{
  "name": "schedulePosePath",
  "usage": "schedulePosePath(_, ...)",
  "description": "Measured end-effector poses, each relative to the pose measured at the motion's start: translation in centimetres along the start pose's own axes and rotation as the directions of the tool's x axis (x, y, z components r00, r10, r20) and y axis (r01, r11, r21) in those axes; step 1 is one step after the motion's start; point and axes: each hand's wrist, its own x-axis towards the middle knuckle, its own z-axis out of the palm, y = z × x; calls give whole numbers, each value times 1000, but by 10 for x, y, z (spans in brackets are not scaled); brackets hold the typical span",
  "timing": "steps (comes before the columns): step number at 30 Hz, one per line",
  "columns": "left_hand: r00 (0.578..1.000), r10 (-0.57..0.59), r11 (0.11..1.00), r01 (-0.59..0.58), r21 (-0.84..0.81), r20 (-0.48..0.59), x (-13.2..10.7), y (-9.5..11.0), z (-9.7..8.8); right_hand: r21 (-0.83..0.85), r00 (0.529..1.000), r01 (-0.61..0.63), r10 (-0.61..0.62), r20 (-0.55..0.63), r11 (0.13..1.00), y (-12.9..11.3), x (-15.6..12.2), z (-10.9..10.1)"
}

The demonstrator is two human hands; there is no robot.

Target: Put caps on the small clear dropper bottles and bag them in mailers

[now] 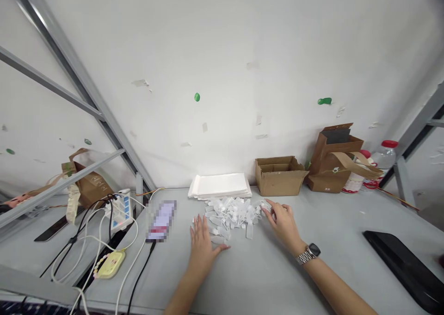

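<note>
A loose heap of small translucent plastic pieces [236, 213] lies on the grey table, some with narrow flat bodies. Their exact kind is too small to make out. At the heap's left edge, my left hand [202, 248] rests palm down with fingers stretched and thumb spread, holding nothing. My right hand [285, 222], with a metal-banded watch [308, 254] on the wrist, reaches the heap's right edge. Its index finger and thumb are apart beside the outermost pieces, while the other fingers bend. Behind the heap lies a stack of white flat sheets or envelopes [218, 185].
An open cardboard box [280, 183] and a brown paper bag [329, 167] stand along the wall. A phone [162, 220] with a cable lies left, near a power strip [120, 213] and a yellow case [110, 264]. A black object [402, 264] lies right.
</note>
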Motion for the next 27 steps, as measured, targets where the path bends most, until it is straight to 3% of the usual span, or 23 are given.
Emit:
schedulePosePath(5, 1000, -13, 998, 13, 53, 5, 13, -1, 5, -24, 976, 182, -178, 124, 983, -27, 35, 0)
schedulePosePath(8, 1000, 12, 997, -11, 71, -15, 10, -1, 7, -157, 914, 303, -240, 326, 940, -36, 74, 16)
schedulePosePath(13, 998, 26, 995, -20, 98, -60, -5, -5, 2, -134, 841, 400, -304, 447, 907, -30, 120, 49)
schedulePosePath(19, 998, 32, 996, -28, 88, -51, -11, -11, -10, -137, 830, 388, -281, 482, 911, -18, 132, 57)
schedulePosePath(24, 999, -27, 997, 28, 67, -27, -3, -16, -2, -117, 826, 390, -290, 483, 913, -14, 135, 52)
schedulePosePath(27, 995, -88, 996, 88, 1, 49, 7, -18, 3, -110, 833, 390, -300, 464, 914, -13, 133, 49)
